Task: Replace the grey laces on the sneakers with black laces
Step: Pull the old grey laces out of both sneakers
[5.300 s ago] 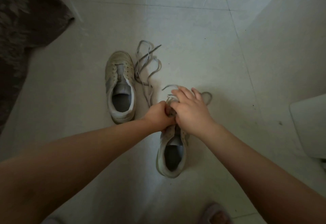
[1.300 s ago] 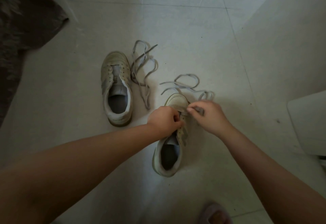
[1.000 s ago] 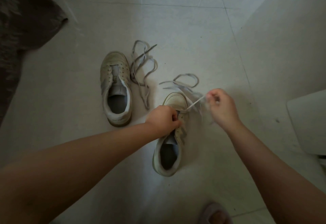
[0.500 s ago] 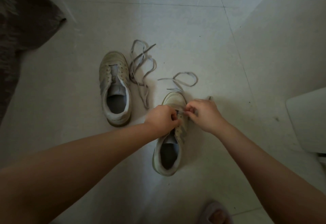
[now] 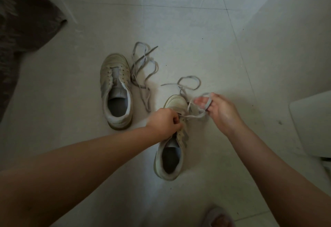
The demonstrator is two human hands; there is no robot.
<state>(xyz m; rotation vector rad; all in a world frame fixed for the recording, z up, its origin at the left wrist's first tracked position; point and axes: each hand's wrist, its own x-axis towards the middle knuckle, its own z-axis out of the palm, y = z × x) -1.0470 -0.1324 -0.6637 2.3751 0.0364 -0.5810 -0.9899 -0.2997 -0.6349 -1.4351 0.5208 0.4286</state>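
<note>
Head view | pale tiled floor (image 5: pixel 179 30) | left hand (image 5: pixel 163 123) grips sneaker (image 5: pixel 172 148) | right hand (image 5: pixel 221 111) holds grey lace (image 5: pixel 197 115)

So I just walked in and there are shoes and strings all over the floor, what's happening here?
A person is taking the grey laces out of a pair of sneakers. The left hand holds the near sneaker steady while the right hand pulls its grey lace out of the eyelets. The other sneaker already sits unlaced, its loose lace lying beside it. No black laces are in view.
</note>
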